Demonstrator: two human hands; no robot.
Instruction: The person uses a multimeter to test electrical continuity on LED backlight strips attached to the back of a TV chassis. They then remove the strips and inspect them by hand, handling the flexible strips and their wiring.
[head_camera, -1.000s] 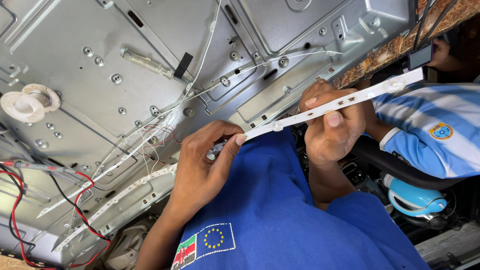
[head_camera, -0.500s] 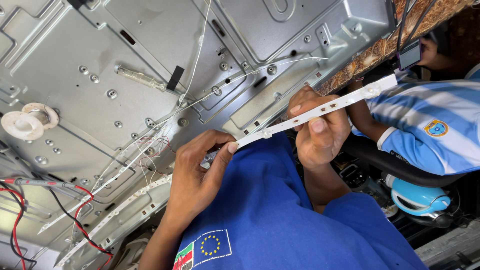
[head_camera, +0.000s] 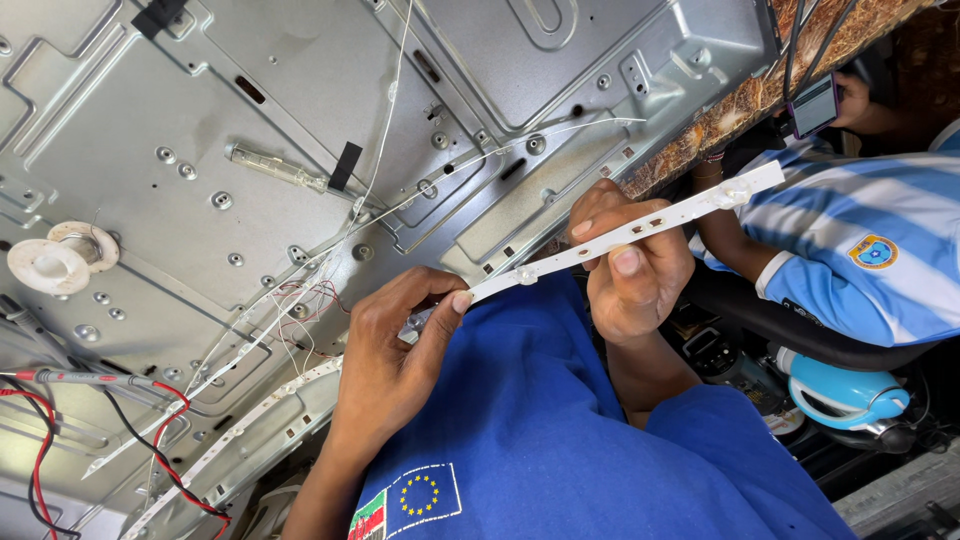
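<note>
A long white LED strip (head_camera: 700, 205) with small round lenses is held up over my blue shirt (head_camera: 540, 440). My left hand (head_camera: 395, 365) pinches its near end between thumb and fingertips. My right hand (head_camera: 630, 275) is wrapped around the strip's middle, thumb pressed on its upper face. The far end of the strip sticks out past my right hand, toward a second person's arm. Below the hands lies a large grey metal back panel (head_camera: 300, 130).
On the panel lie a white reel (head_camera: 60, 260), red and black probe leads (head_camera: 110, 395), thin white wires (head_camera: 390, 110) and more white strips (head_camera: 250, 425). At the right sits a person in a striped shirt (head_camera: 870, 240) holding a phone (head_camera: 815, 105). A light-blue device (head_camera: 845, 395) lies below.
Both hands keep their hold on the strip. The strip and my right hand have drifted slightly left and down in view, and the panel has shifted with the camera.
</note>
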